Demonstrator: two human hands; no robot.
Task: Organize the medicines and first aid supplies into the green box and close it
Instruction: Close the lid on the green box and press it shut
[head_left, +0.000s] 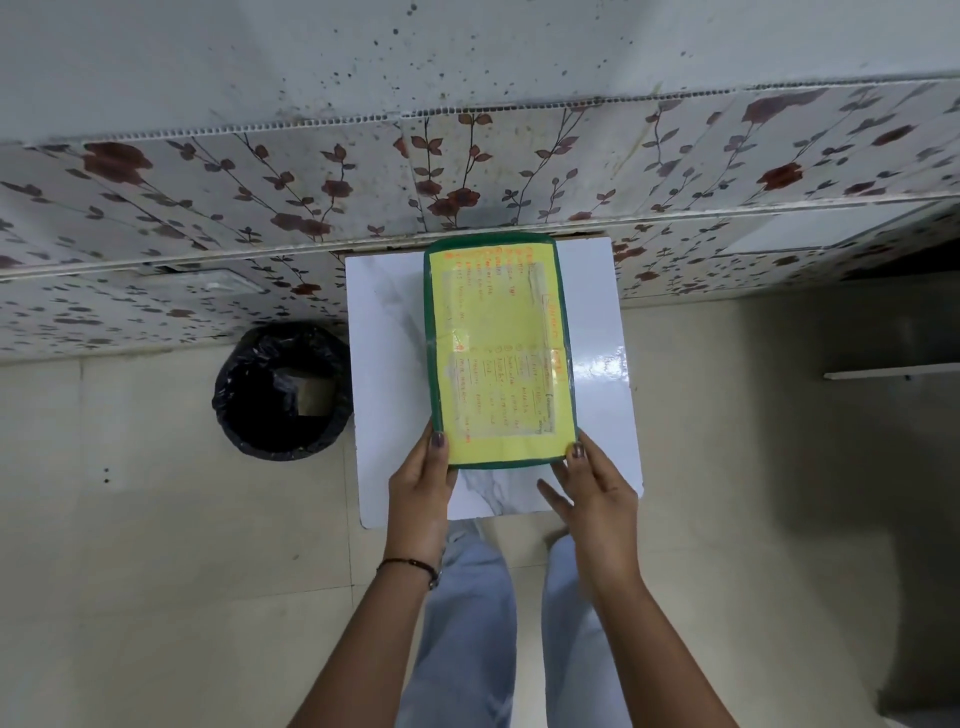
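Two bare hands hold a closed green box (500, 353) on a small white counter (384, 364).
Left hand (421, 488) and right hand (597, 493) each grip a near corner, thumbs on its yellow handwritten label (498, 312); black bin (283, 389) stands left.

Floral wall panels (260, 197), beige tile floor (156, 571), blk bin (283, 389)
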